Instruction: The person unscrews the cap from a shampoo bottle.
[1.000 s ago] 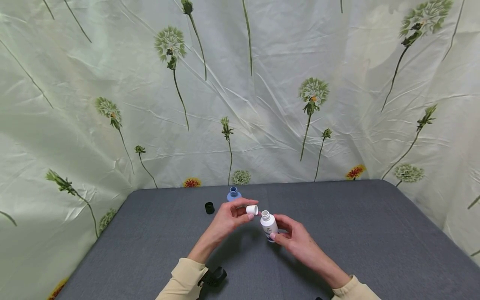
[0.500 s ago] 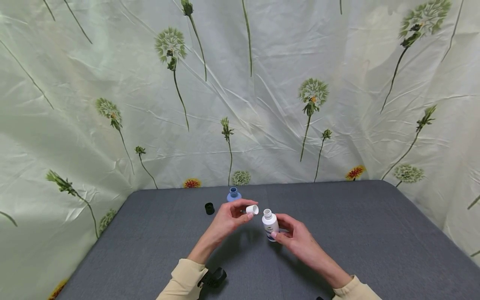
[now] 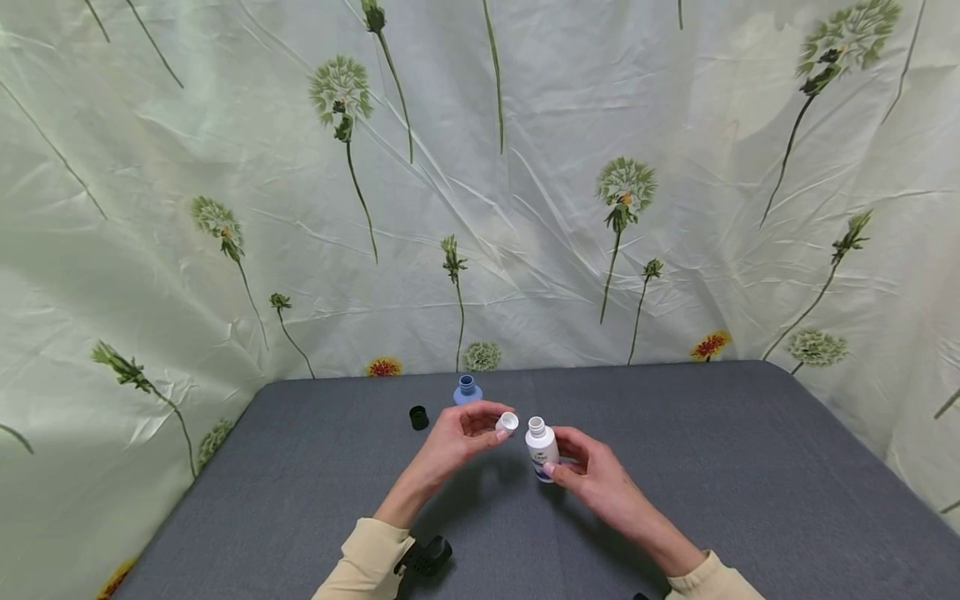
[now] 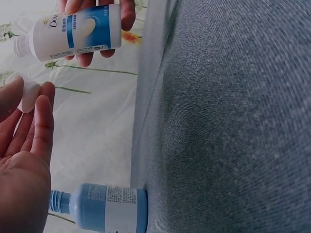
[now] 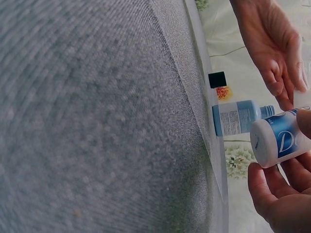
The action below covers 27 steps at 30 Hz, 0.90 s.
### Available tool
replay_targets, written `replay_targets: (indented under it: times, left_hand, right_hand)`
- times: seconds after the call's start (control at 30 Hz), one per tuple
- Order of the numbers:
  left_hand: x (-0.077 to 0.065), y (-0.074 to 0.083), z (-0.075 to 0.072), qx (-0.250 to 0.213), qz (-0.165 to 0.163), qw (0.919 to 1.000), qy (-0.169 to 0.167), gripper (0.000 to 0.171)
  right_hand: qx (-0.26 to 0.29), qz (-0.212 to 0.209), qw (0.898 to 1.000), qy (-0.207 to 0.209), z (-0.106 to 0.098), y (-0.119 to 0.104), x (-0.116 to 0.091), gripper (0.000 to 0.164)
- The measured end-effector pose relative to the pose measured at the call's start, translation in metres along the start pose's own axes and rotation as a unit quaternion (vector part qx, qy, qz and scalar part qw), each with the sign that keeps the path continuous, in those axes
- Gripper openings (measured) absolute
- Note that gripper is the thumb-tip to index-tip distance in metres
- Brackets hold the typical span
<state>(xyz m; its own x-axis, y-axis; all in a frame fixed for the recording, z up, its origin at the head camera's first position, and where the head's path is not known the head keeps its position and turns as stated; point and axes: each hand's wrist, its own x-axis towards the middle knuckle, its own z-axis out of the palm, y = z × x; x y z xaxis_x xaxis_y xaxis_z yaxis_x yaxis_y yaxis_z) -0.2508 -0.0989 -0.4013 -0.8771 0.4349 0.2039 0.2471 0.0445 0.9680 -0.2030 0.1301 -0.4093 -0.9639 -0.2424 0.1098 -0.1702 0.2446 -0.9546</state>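
My left hand (image 3: 459,435) pinches a white screw cap (image 3: 507,423) between thumb and fingers, its hollow side turned toward the head camera. Just right of it, my right hand (image 3: 596,473) grips a small white Dove bottle (image 3: 542,457) around its body. That bottle stands nearly upright with its threaded neck bare, held up off the table. In the left wrist view its blue and white label (image 4: 80,29) shows, and the cap (image 4: 30,94) sits close to the neck but apart from it. A little of the right hand's fingers wraps behind the bottle.
Behind my left hand stands a blue bottle (image 3: 467,390) with its neck uncapped. A black cap (image 3: 419,417) lies left of it on the grey cloth-covered table (image 3: 300,500). A flower-printed curtain (image 3: 525,208) hangs beyond the table's far edge.
The white cap has turned so its hollow side faces the head camera more. The white bottle has shifted slightly right, away from the cap, and stands a bit straighter.
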Motion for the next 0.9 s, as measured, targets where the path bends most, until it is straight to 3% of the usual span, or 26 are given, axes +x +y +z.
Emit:
replay_targets:
  times: [0.67, 0.9]
  left_hand:
    - [-0.0004, -0.0077, -0.0001, -0.022, -0.037, 0.9990, -0.006, 0.041]
    - [0.0001, -0.0099, 0.0004, -0.024, -0.040, 0.9988, -0.011, 0.035]
  right_hand:
    - [0.023, -0.017, 1.000, 0.003, -0.0044, 0.0025, -0.0015, 0.046]
    - [0.028, -0.031, 0.999, 0.002, -0.0064, 0.0078, -0.0017, 0.048]
